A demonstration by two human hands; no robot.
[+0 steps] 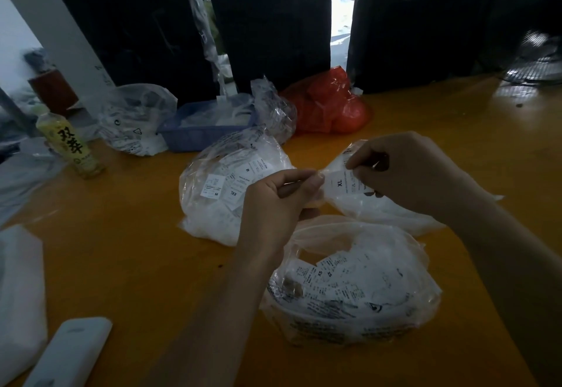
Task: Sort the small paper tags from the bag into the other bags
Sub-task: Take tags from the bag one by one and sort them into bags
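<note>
Pinching one XL tag [340, 184] between them, the left hand [273, 201] and right hand [404, 170] hold it above the orange table [121, 234], fingers curled on its edges. Thin paper could tear if both pull apart, or land in the wrong size. Three clear bags of tags lie close: the M/XXL bag [219, 192], the XS bag [349, 286], and the bag under the right hand [380, 213].

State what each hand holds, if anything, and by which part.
Both hands hold the clear plastic bag with the XL tag by its mouth: the left hand pinches the left edge, and the right hand pinches the right edge.
</note>
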